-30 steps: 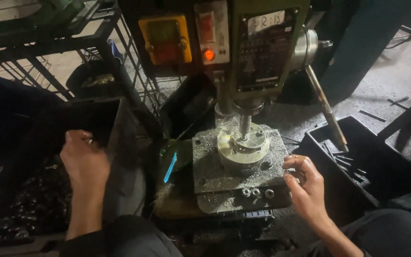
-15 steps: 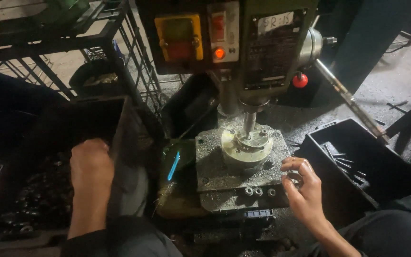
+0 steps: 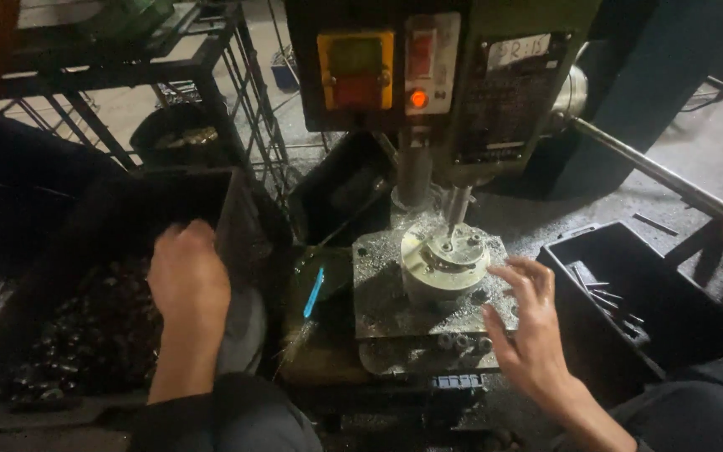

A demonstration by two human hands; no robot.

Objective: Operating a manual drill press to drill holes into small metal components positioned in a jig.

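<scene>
My left hand [image 3: 187, 274] down in dark bin [image 3: 85, 251], fingers curled, grip unclear; my right hand [image 3: 529, 326] spread wide, fingertips touching round metal fixture [image 3: 445, 259] just left, on drill table [image 3: 378, 293].

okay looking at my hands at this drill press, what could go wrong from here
Your right hand lies on the chip-covered drill table, fingers beside the round fixture with the drill bit just above it: a slip could likely cut or catch them. Your left hand reaches into the dark bin of small metal parts, where sharp edges are hard to see.
</scene>
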